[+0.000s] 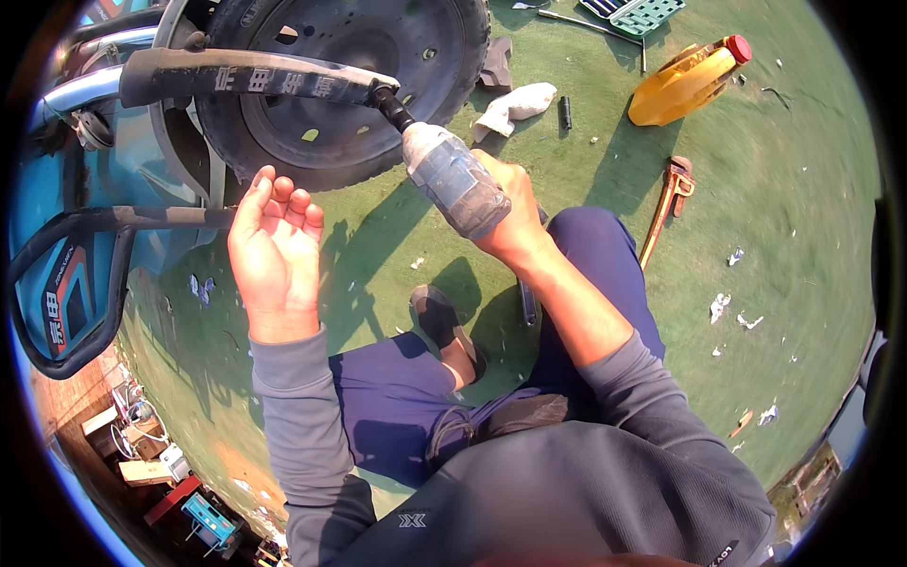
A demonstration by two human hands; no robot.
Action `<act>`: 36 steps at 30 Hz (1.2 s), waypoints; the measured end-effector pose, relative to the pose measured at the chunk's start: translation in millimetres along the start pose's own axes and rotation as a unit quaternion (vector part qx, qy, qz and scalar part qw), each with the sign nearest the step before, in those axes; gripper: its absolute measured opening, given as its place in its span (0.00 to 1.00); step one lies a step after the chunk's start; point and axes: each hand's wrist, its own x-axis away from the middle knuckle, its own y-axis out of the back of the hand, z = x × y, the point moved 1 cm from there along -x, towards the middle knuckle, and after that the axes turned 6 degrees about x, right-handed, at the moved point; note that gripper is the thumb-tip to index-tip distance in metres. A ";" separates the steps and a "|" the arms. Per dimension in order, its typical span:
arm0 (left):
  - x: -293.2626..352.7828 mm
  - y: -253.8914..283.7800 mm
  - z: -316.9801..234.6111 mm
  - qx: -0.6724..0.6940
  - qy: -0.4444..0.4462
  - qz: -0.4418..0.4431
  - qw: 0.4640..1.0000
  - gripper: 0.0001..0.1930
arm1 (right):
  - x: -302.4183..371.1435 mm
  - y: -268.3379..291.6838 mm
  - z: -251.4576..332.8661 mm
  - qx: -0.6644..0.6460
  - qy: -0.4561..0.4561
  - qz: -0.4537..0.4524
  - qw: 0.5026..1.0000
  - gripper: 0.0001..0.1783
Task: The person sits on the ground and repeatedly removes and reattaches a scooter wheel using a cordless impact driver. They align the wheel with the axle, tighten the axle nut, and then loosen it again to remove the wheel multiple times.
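Head view, right hand [505, 213] clamped on impact wrench [453, 180], left hand [274, 250] open, apparently empty, beside it.

The left hand [275, 241] is raised in front of the body, palm facing the camera, fingers [283, 197] extended upward and held close together, slightly curled at the tips. It grips nothing. The left forearm, in a grey sleeve, rises from the lower edge and bends at the wrist.

The right hand [505, 213] is closed in a full grip around what it holds, knuckles toward the camera, thumb side uppermost. The right forearm is bare from wrist to mid-forearm, sleeve pushed back, and runs diagonally from the lower right. Both legs are folded beneath the torso.
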 end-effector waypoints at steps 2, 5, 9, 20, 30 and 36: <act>5.7 7.0 -4.3 0.001 -0.010 -0.007 1.000 0.09 | -0.1 -1.0 1.0 -0.005 -0.004 -0.002 1.000 0.14; 13.5 20.4 -7.2 0.014 -0.018 -0.016 1.000 0.08 | 0.2 1.4 4.9 -0.016 -0.022 0.012 1.000 0.15; 22.5 14.8 -15.5 0.033 -0.019 -0.001 0.999 0.09 | 0.0 1.2 3.8 0.009 -0.004 0.013 1.000 0.16; 30.1 9.1 -9.0 0.033 -0.021 0.010 0.999 0.10 | 4.9 -13.2 -1.7 -0.050 0.040 -0.039 0.997 0.21; 24.5 16.2 -6.6 0.029 -0.018 0.001 0.999 0.09 | 8.2 -14.0 2.4 -0.057 0.016 -0.017 0.998 0.16; 25.3 12.2 -12.1 0.037 -0.014 0.016 0.999 0.09 | 4.8 -13.3 -1.8 -0.021 0.017 -0.002 1.000 0.13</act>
